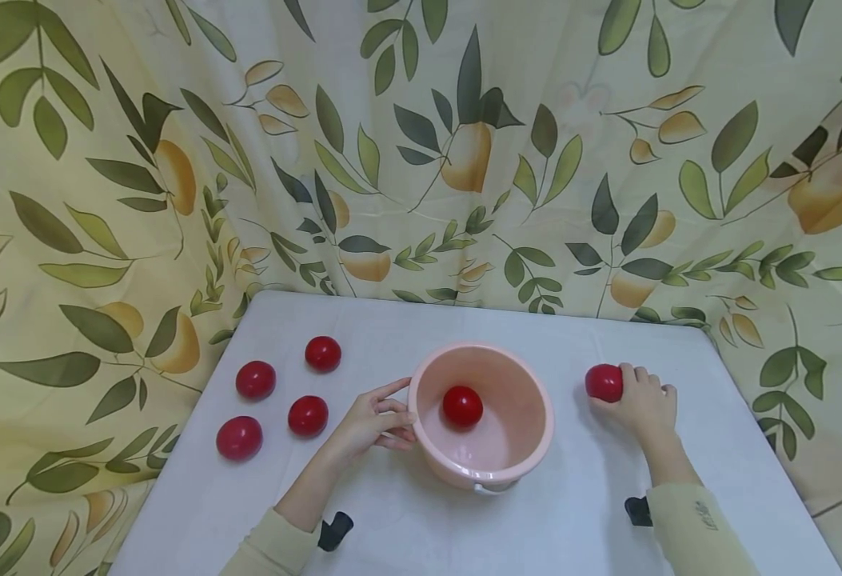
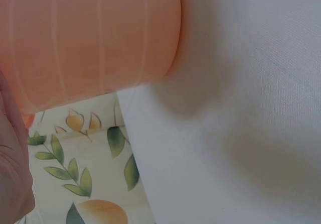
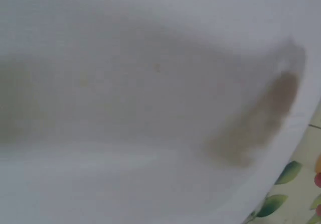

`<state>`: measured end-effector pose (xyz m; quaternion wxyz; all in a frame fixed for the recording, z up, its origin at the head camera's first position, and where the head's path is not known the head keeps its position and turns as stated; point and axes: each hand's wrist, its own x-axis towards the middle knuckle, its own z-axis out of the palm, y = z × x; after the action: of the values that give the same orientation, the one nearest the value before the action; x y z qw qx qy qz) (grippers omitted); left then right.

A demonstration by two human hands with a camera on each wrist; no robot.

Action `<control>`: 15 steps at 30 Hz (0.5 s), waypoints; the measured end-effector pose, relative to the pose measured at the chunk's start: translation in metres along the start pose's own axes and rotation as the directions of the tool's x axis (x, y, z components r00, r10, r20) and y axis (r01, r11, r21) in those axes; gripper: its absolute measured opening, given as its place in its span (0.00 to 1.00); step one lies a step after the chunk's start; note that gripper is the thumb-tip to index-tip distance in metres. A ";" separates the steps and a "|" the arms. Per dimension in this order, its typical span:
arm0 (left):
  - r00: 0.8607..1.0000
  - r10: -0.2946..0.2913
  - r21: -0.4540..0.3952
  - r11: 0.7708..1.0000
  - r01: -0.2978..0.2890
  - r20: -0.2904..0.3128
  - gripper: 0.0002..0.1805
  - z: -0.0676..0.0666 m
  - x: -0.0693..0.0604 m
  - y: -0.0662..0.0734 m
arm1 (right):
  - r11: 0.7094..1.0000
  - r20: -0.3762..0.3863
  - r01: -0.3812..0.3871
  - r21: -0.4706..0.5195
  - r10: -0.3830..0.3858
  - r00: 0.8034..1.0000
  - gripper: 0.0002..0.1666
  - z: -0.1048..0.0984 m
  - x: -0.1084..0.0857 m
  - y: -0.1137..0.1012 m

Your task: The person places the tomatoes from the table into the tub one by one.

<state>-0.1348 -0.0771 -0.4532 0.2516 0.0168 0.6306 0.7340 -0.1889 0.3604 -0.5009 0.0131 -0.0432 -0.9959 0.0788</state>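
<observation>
A pink bucket (image 1: 440,468) stands upright mid-table with one red ball (image 1: 462,406) on its inner floor. The left hand (image 1: 376,420) touches the bucket's left rim and outer side, its fingers spread. To the right of the bucket, the right hand (image 1: 647,404) grips another red ball (image 1: 604,383) at its right side, thumb below and fingers above. In the left wrist view, the bucket's ribbed wall (image 2: 100,38) fills the upper left beside part of the left hand (image 2: 12,169). Neither the right hand nor its ball can be made out in the right wrist view.
Several red balls (image 1: 239,438) lie spread over the left part of the white table (image 1: 557,536). A curtain (image 1: 421,224) with leaf and fruit prints hangs behind and beside it. A white handle piece (image 1: 494,488) shows at the bucket's near side. Black straps (image 1: 336,531) are at the wrists.
</observation>
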 end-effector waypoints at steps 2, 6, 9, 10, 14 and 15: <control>1.000 0.001 -0.005 1.000 -0.001 0.004 0.35 0.000 0.000 0.000 | 0.998 -0.063 0.045 -0.035 -0.047 0.997 0.48 -0.011 0.003 -0.006; 1.000 0.002 -0.007 1.000 -0.002 0.004 0.35 0.000 0.000 0.000 | 0.989 -0.169 0.122 -0.080 -0.134 0.976 0.47 -0.037 0.008 -0.025; 1.000 -0.002 -0.004 1.000 0.002 0.001 0.35 0.001 0.000 0.000 | 0.981 -0.207 0.173 -0.088 -0.188 0.960 0.48 -0.059 0.007 -0.045; 1.000 -0.003 -0.003 1.000 0.003 -0.001 0.35 0.001 0.000 0.000 | 0.978 -0.214 0.188 -0.088 -0.203 0.955 0.49 -0.066 0.006 -0.052; 1.000 -0.003 0.000 1.000 0.003 -0.004 0.35 0.001 0.000 0.001 | 0.963 -0.241 0.253 -0.096 -0.269 0.933 0.50 -0.088 0.000 -0.082; 1.000 -0.003 0.001 1.000 0.003 -0.005 0.35 0.001 0.000 0.001 | 0.958 -0.248 0.270 -0.099 -0.287 0.925 0.51 -0.091 -0.002 -0.089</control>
<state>-0.1344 -0.0764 -0.4525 0.2512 0.0142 0.6315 0.7334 -0.1910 0.2873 -0.3967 0.1530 0.0884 -0.9835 0.0382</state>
